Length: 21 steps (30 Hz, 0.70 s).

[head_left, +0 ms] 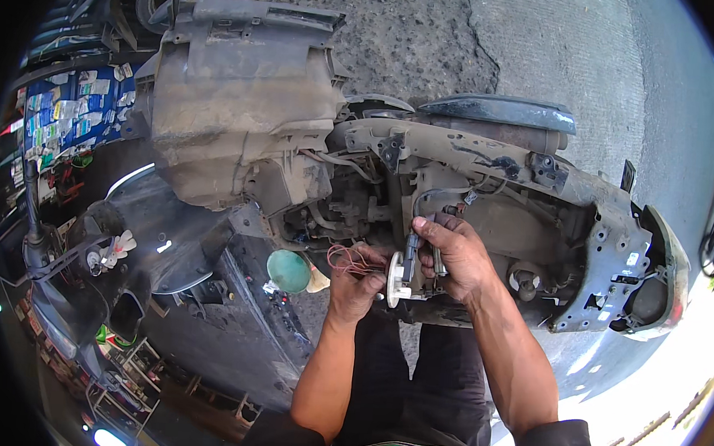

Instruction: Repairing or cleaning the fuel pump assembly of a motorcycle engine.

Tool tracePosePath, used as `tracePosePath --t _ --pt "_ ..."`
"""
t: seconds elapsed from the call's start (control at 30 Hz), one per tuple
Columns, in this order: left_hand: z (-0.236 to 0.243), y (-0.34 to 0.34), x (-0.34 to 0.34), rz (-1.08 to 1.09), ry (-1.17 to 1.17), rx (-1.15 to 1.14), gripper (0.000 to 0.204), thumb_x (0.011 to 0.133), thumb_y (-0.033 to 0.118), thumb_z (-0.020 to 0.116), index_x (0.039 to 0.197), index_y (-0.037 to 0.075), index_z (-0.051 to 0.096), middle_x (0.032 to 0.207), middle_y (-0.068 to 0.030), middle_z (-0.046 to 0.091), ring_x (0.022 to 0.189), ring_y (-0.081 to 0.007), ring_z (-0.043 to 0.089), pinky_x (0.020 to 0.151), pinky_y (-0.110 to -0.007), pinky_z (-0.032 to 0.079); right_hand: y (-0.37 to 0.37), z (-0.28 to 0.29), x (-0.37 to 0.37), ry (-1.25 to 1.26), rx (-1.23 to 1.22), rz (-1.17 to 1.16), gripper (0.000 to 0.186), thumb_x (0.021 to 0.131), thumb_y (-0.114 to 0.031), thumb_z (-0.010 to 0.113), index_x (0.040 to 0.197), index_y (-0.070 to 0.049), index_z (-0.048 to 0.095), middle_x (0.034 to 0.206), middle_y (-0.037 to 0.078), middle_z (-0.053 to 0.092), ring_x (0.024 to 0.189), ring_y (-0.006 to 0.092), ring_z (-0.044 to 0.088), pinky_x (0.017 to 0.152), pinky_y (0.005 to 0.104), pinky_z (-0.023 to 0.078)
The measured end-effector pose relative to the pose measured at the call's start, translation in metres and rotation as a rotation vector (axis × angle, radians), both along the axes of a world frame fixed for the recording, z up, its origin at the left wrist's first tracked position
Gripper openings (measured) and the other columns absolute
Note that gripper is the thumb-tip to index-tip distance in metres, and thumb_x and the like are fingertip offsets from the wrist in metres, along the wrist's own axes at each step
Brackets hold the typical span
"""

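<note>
You have both hands close together in the middle, over the near edge of the bare vehicle frame. Your left hand is pinched on the white disc, fingers and thumb at its left face, with a loose bundle of reddish wires looping out to the left of your fingers. Your right hand is clamped on the dark, narrow part just right of the disc, thumb across its far end; whether that part is joined to the disc, you cannot tell from here, as your fingers hide the meeting point. A grey hose or cable arcs from the frame toward your right hand, but its end is unclear. Judged from how things lie, the work is partway: the frame's middle is uncovered, with its inner parts exposed, and the disc is in your hands rather than seated in the vehicle. The reddish wires look untidied, and fixing the disc in place appears not yet done; whether you are stripping it or assembling it does not show. To the far left, the dusty plastic panel is in place beside the frame, and a green cup stands left of your left hand.
</note>
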<state>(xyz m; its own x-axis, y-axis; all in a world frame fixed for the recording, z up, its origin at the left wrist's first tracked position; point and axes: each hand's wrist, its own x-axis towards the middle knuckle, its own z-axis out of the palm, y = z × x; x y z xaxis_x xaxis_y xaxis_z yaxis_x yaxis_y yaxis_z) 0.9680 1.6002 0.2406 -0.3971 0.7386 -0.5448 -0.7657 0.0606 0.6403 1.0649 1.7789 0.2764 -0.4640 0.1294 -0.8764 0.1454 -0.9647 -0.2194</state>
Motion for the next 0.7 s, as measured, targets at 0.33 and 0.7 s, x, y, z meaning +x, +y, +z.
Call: tracePosePath --t 0.33,0.7 --pt "0.012 0.010 0.009 0.089 0.100 -0.098 0.044 0.079 0.033 0.084 0.094 0.002 0.057 0.099 -0.0152 0.070 0.084 -0.0175 0.068 0.071 -0.030 0.056 0.002 -0.002 0.001 -0.015 0.057 0.067 0.023 0.092 -0.023 0.070 0.086 -0.003 0.061 0.070 0.002 0.057 0.051 0.0080 0.050 0.043 0.0229 0.038" --pt "0.020 0.023 0.006 0.059 0.487 -0.355 0.027 0.088 0.028 0.072 0.082 0.004 0.061 0.072 0.0024 0.057 0.064 -0.0055 0.050 0.058 -0.023 0.041 0.008 0.004 0.001 -0.064 0.125 0.188 0.026 0.092 -0.025 0.068 0.088 0.000 0.061 0.070 0.002 0.057 0.053 0.0097 0.050 0.046 0.0263 0.040"
